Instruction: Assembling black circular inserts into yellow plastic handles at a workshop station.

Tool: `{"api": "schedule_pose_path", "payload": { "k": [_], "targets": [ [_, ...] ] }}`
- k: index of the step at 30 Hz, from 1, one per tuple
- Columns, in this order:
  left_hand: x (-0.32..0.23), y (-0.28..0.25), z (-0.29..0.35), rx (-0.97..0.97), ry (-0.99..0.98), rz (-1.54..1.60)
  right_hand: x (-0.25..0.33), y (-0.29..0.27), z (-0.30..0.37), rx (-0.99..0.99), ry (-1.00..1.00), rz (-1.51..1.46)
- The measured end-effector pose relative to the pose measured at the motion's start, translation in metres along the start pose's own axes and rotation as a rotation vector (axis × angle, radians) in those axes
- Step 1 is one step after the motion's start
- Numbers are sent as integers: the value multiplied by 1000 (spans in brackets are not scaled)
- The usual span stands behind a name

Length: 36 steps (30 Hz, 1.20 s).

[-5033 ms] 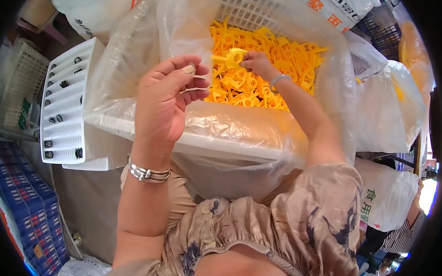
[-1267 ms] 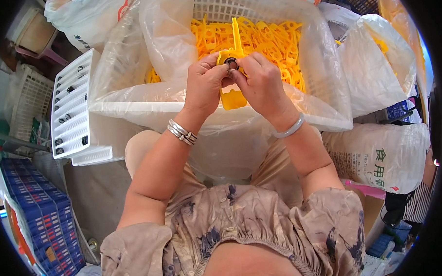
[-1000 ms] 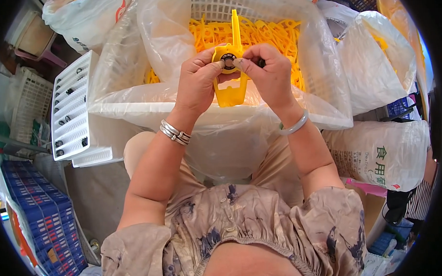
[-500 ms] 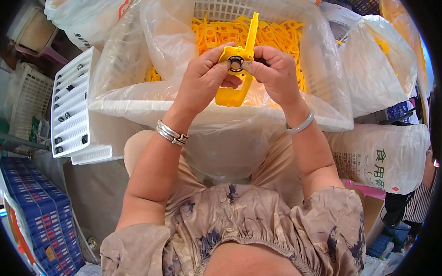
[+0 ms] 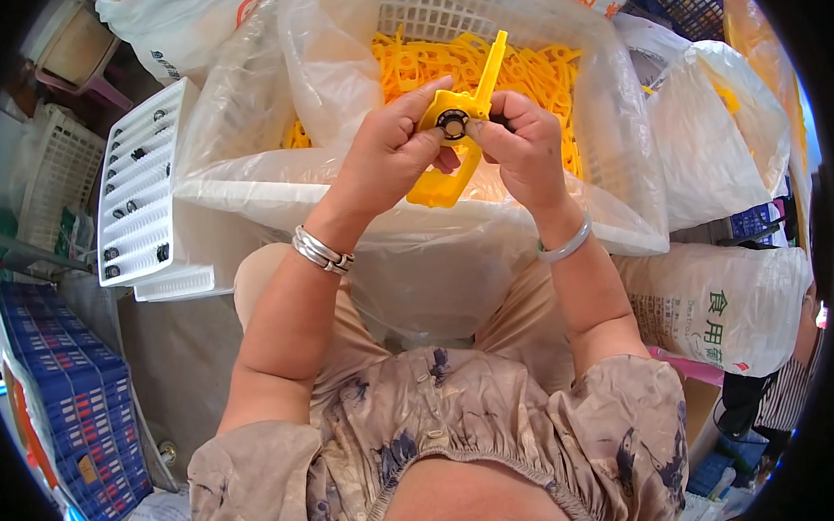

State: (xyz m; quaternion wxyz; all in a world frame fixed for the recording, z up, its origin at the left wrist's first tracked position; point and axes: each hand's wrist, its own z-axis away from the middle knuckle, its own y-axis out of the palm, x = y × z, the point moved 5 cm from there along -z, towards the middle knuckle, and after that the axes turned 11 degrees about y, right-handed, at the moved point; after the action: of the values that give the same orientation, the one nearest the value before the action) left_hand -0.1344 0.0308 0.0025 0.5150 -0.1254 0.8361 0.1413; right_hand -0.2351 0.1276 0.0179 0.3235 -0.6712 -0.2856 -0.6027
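Note:
Both my hands hold a yellow plastic part (image 5: 439,188) with a long narrow arm pointing up and away. A black ring-shaped piece (image 5: 453,124) sits in the round seat at its middle. My left hand (image 5: 396,137) grips the part from the left, its thumb at the ring's edge. From the other side my right hand (image 5: 525,146) is closed on the part, thumb pressed by the ring's right edge. Behind the hands, many similar yellow plastic parts (image 5: 428,63) lie heaped in a large plastic-lined crate (image 5: 620,152).
White ribbed trays (image 5: 144,201) with several black rings stand at the left. Stacked blue boxes (image 5: 73,401) are at the lower left. On the right are a white bag (image 5: 707,149) with yellow pieces inside and a printed sack (image 5: 657,293). A person's striped garment (image 5: 784,390) shows at far right.
The yellow part has shifted slightly right and down in view. My thumbs have moved off the ring's face toward its edges, so more of the ring shows.

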Motion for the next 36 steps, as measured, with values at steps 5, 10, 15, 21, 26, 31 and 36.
{"api": "schedule_pose_path", "payload": {
  "k": [5,10,15,21,26,31,36],
  "targets": [
    [-7,-1,-5,-43,119,-238,1,5,-6,-28,-57,19],
    [-2,-15,-4,-100,129,-79,-1,10,-14,-48,91,262],
    [-12,-7,6,-130,164,-44,10,17,4,-79,-131,275],
    [-38,-45,9,-266,423,149,73,30,5,-209,-635,423],
    [-25,-110,17,-761,133,192,212,93,-116,-325,-1207,539],
    [-23,-118,11,-786,122,163,214,138,-284,-264,-1244,701],
    [-31,-130,31,-852,48,208,16,71,-265,-220,-855,1726]
  ]
}}
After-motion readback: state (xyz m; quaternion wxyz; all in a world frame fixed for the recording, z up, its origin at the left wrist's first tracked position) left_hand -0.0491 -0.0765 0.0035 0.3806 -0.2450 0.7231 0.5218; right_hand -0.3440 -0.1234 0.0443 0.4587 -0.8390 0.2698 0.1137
